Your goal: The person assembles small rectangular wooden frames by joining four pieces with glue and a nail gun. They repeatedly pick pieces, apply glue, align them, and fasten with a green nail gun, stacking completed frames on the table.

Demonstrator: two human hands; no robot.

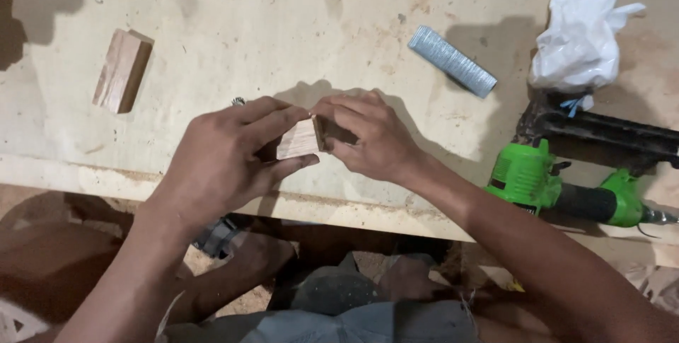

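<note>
both hands pinch a small wood block.

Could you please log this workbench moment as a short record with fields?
Left hand: grips small wood block
Right hand: pinches the same block's right end
Second wood block: lies apart, far left on workbench
Nail strip: loose, upper right
Green nail gun: lying at right edge
White plastic bag: crumpled, behind the gun
</note>
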